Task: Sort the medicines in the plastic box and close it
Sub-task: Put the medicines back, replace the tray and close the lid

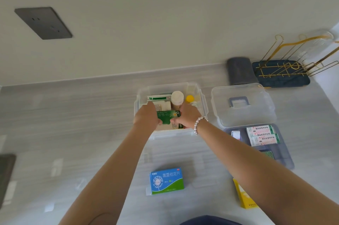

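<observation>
While both hands meet over the near end of the clear plastic box point(201, 107), they share one dark green carton point(167, 117): the left hand point(146, 116) holds its left edge and the right hand point(188, 117) pinches its right edge, thumb showing along the lower side, so each grip is grasping that carton. Holding it by both ends probably keeps it square as it goes down among the packs already standing there, where a one-sided hold might let it tip.

Behind the carton, at the far half of the box, stand a green-and-white carton point(158, 97), a pale carton point(163, 105), a cream-capped bottle point(177, 97) and a yellow-capped bottle point(189, 98), packed upright, likely so that more fit and the tops stay readable.

Just right of the box the clear lid point(242, 105) lies on the bench point(91, 114), set aside to leave the opening free, with a grey-blue insert tray point(286, 158) near it carrying two white sachet packs point(262, 134). On the near side of the bench, well apart from the box, a blue-and-green carton point(167, 180) and a yellow carton point(244, 195) wait unsorted, so closing seems some way off. A bead bracelet point(199, 123) circles the right wrist.
</observation>
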### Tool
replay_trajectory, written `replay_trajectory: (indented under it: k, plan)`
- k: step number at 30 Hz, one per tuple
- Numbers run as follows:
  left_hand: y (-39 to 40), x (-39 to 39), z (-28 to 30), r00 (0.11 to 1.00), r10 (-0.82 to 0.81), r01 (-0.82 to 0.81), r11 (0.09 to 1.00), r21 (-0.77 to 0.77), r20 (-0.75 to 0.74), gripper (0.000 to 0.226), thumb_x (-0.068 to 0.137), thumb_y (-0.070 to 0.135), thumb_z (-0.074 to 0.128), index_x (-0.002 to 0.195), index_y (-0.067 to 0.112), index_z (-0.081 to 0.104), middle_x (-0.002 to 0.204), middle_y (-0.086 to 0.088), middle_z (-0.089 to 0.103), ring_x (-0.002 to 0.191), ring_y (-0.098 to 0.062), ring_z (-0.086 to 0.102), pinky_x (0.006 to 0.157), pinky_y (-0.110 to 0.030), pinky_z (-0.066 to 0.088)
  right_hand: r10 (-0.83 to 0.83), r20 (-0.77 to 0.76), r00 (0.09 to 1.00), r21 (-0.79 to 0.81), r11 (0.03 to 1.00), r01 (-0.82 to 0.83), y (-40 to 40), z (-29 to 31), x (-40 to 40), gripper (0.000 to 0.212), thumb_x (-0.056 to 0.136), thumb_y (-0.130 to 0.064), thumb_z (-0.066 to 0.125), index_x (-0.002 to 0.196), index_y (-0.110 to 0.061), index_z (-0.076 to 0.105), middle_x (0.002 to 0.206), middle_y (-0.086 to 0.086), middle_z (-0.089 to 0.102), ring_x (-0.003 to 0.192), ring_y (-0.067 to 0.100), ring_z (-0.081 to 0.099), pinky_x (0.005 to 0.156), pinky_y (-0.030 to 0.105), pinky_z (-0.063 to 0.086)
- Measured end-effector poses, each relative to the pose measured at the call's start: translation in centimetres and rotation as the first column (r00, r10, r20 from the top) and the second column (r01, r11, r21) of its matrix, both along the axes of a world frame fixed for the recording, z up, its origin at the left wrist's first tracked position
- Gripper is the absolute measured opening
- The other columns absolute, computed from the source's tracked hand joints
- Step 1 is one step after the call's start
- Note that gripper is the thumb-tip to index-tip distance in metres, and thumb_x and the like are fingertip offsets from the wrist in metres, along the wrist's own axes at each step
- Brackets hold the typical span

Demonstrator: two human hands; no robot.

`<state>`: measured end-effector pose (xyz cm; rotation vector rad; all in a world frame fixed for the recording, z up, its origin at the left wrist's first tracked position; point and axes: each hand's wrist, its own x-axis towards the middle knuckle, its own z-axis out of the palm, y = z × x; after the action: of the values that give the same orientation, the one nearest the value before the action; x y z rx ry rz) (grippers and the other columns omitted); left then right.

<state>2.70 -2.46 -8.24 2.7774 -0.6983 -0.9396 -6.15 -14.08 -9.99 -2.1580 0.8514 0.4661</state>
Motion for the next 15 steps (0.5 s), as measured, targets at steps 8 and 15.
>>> replay_trajectory:
  k: [8, 15]
  plan:
    - [0.0, -0.5, -0.5, 0.998, 0.031, -0.03, 0.999, -0.024, 0.061, 0.042, 0.087, 0.039, 0.059, 0.105, 0.002, 0.056, 0.099, -0.013, 0.062, 0.082, -0.026, 0.062, 0.06, -0.028, 0.043, -0.078, -0.006, 0.997, -0.018, 0.997, 0.078, 0.3, -1.0, 0.3, 0.039, 0.073, -0.03, 0.074, 0.096, -0.01, 0.05, 0.085, 0.007, 0.059, 0.077, 0.024, 0.061, 0.076, 0.037, 0.055]
    - [0.9, -1.2, -0.6, 0.999, 0.05, -0.048, 0.991, -0.123, 0.014, 0.039, 0.091, 0.039, 0.051, 0.098, 0.002, 0.057, 0.073, -0.001, 0.048, 0.06, -0.013, 0.045, 0.045, -0.02, 0.029, -0.254, 0.049, 0.966, 0.134, 0.96, 0.246, -0.3, -1.5, 0.1, 0.025, 0.076, -0.023, 0.072, 0.088, -0.01, 0.055, 0.079, 0.008, 0.063, 0.067, 0.023, 0.064, 0.065, 0.032, 0.056]
